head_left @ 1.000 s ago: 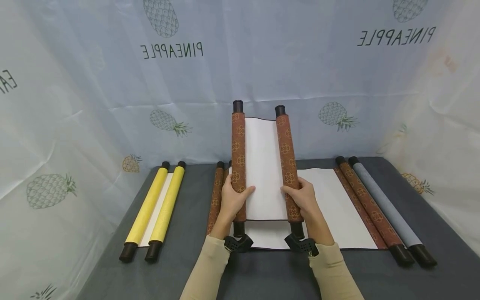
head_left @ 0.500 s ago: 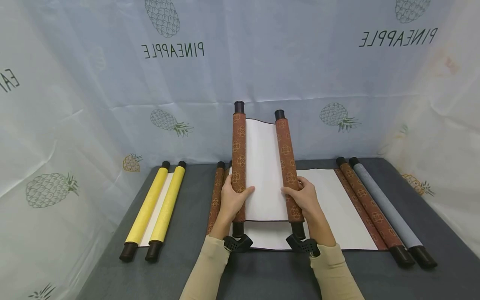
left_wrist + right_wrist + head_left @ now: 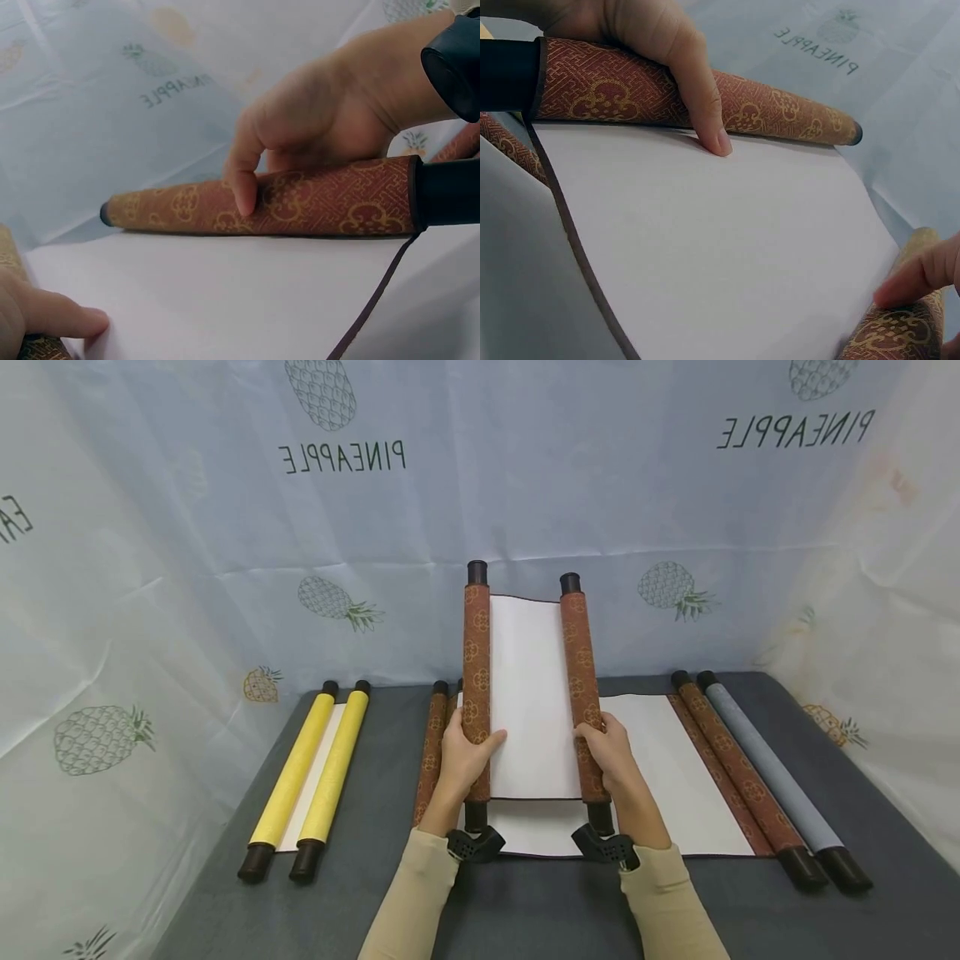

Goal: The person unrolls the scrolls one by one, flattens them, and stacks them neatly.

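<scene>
In the head view a brown hanging scroll [image 3: 528, 693] with gold flower patterns and dark end knobs is held up, partly unrolled, white paper between its two rolls. My left hand [image 3: 462, 758] grips the left roll [image 3: 477, 643], thumb resting on the paper's edge. My right hand [image 3: 611, 750] grips the right roll [image 3: 577, 647]. In the left wrist view the right hand's thumb [image 3: 244, 191] lies over the patterned roll [image 3: 337, 199]. In the right wrist view the left hand's thumb [image 3: 709, 124] presses at the roll's edge. Fingers behind the rolls are mostly hidden.
Below lies another brown scroll, its white sheet [image 3: 667, 777] opened between its left roll [image 3: 431, 760] and right roll [image 3: 742, 768]. A grey roll [image 3: 776, 768] is beside it. At left, a yellow scroll [image 3: 333, 768] lies on the dark table [image 3: 375, 893]. A printed curtain [image 3: 420, 518] hangs behind.
The right hand and right roll have shifted slightly to the right, widening the strip of white paper between the rolls. The left hand and left roll stay nearly in place.
</scene>
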`<state>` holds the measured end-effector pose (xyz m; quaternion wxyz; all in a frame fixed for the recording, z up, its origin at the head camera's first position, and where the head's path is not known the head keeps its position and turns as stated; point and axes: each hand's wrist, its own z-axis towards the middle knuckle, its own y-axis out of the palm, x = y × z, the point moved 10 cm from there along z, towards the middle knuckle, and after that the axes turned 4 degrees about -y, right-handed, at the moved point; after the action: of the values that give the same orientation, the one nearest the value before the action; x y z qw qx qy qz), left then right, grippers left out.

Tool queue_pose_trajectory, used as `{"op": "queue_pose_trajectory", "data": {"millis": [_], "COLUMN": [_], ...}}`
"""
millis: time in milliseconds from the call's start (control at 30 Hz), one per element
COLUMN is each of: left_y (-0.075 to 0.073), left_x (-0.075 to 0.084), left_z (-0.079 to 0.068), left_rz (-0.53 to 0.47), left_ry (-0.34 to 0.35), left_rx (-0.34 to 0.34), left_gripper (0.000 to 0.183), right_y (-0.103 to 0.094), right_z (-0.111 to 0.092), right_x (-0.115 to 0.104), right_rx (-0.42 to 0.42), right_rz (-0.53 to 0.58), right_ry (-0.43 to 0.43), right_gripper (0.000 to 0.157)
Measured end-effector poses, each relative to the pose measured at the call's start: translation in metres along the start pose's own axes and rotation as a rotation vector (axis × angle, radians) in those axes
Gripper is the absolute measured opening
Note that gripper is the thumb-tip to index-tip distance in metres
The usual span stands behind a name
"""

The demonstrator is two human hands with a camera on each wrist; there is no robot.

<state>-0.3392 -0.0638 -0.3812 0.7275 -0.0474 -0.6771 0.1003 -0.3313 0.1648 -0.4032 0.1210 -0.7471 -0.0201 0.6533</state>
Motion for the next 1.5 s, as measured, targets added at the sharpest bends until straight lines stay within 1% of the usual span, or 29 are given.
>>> {"op": "queue_pose_trajectory", "data": {"millis": [167,333,467,667,767,933,1000,1067,1300,1500], "left_y": [0.0,-0.001,-0.002,-0.001,-0.003,-0.006,-0.007,-0.008,-0.011,-0.016], "left_x": [0.001,0.002,0.001,0.0,-0.001,-0.001,0.0,0.0,0.0,-0.001], "left_z": [0.0,0.0,0.001,0.0,0.0,0.001,0.002,0.002,0.004,0.006], "left_rz": [0.011,0.03,0.022,0.0,0.016,0.065,0.079,0.087,0.1,0.069], "left_ry": [0.001,-0.001,-0.015,-0.028,-0.039,-0.006,0.005,0.001,0.005,0.004], "left_rx": [0.006,0.017,0.007,-0.033,-0.033,-0.015,-0.012,-0.015,-0.029,-0.019], "left_gripper": [0.08,0.078,0.071,0.067,0.061,0.053,0.053,0.054,0.059,0.07], "right_y": [-0.006,-0.007,-0.01,-0.018,-0.022,-0.025,-0.026,-0.026,-0.034,-0.034], "right_z": [0.001,0.003,0.004,0.006,0.006,0.005,0.004,0.005,0.004,0.003], "right_x": [0.0,0.004,0.007,0.008,0.008,0.007,0.006,0.005,0.003,0.003], "right_rx": [0.059,0.058,0.059,0.081,0.082,0.077,0.074,0.07,0.103,0.061], "right_rz": [-0.024,-0.036,-0.053,-0.059,-0.058,-0.059,-0.058,-0.061,-0.07,-0.051], "right_ry": [-0.017,-0.004,0.004,0.001,0.002,-0.006,-0.012,-0.014,-0.037,-0.036], "right_gripper": [0.06,0.07,0.074,0.065,0.062,0.06,0.06,0.061,0.061,0.068]}}
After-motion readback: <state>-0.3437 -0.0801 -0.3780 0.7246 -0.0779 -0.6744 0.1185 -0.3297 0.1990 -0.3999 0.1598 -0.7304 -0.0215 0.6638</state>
